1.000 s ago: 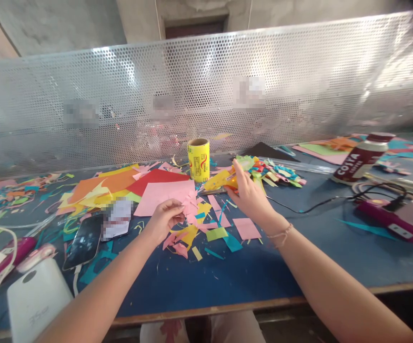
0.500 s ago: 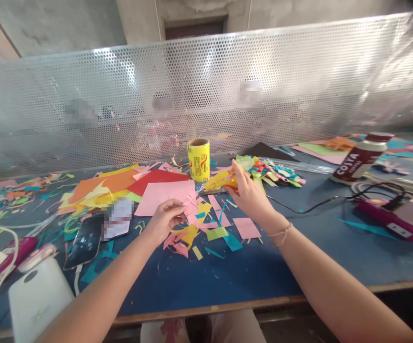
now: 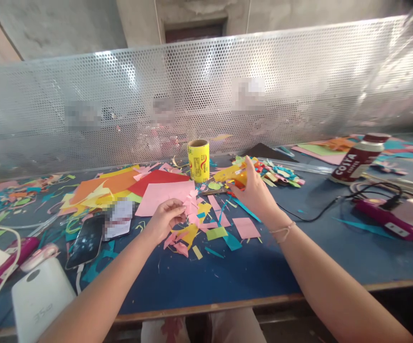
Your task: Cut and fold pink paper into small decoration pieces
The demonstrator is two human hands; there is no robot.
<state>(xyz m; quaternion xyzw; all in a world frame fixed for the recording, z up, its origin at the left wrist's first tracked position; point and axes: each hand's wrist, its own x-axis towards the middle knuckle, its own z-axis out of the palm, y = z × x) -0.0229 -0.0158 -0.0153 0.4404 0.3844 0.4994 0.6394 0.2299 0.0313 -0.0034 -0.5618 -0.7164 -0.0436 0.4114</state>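
Observation:
My left hand pinches a small folded pink paper piece between thumb and fingertips, just above the scraps. To the right, my right hand is closed around a yellow and orange hot glue gun, its nozzle end toward the left. Part of the gun's body is hidden by my fingers. Between my hands lie pink paper strips, a green paper piece and a blue scrap. A pink square rests below my right hand.
Behind the hands stands a yellow cardboard tube. Large pink paper and red paper lie left of it. Phones, a power bank, a Costa bottle and a purple power strip flank the work area. A perforated metal screen borders the back.
My right hand has drawn the glue gun to the right and slightly up, away from the pink piece. My left hand stays nearly still, pinching the same piece.

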